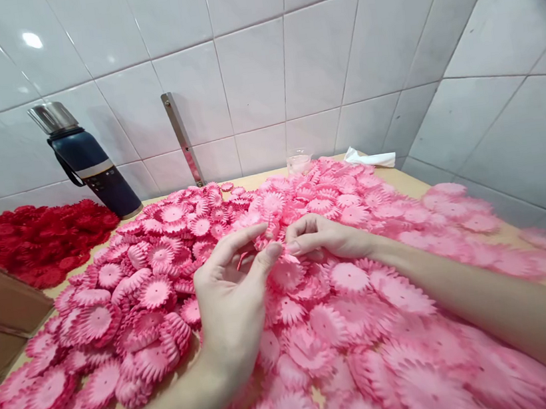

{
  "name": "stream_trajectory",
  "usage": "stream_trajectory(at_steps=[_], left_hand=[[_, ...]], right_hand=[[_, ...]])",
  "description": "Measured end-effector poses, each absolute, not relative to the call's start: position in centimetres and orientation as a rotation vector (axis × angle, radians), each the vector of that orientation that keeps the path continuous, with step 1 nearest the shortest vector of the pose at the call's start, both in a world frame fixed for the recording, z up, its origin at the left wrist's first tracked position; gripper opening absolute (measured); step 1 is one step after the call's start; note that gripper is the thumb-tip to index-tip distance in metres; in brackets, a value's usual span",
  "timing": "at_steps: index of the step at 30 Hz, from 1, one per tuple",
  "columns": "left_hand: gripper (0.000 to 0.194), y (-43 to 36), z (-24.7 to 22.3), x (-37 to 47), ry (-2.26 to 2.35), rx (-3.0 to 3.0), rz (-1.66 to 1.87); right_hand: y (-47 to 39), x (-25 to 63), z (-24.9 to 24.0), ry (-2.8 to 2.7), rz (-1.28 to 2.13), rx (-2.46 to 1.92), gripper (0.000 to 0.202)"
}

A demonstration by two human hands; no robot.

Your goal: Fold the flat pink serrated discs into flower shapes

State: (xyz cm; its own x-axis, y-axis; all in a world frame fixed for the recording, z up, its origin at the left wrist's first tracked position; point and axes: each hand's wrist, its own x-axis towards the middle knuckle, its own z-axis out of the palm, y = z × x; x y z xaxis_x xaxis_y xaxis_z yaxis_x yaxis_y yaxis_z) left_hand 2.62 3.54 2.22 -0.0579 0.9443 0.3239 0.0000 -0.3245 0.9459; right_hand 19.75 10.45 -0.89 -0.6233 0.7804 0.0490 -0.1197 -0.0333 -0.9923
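Left hand (229,291), right hand (325,236): fingers curled, grip unclear. Scalloped pink discs (349,277) crowd table (401,181); yellow top shows near back right corner.

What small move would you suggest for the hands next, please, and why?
Perhaps the left hand and right hand should lift slightly to check their grip: their fingertips nearly meet over the pink scalloped discs, and whether they hold one is hard to tell against so much pink.

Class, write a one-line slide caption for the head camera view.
Two bare hands, fingertips close together, over heaped pink frilled discs; a red pile and blue flask at left.
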Motion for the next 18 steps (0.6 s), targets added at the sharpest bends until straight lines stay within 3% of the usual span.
stream_trajectory(at_steps=[18], left_hand=[[0.019, 4.28, 2.80, 2.31, 1.167, 1.400, 1.509]], right_hand=[[10.72, 19.13, -1.03, -1.514, 1.674, -0.747, 0.017]])
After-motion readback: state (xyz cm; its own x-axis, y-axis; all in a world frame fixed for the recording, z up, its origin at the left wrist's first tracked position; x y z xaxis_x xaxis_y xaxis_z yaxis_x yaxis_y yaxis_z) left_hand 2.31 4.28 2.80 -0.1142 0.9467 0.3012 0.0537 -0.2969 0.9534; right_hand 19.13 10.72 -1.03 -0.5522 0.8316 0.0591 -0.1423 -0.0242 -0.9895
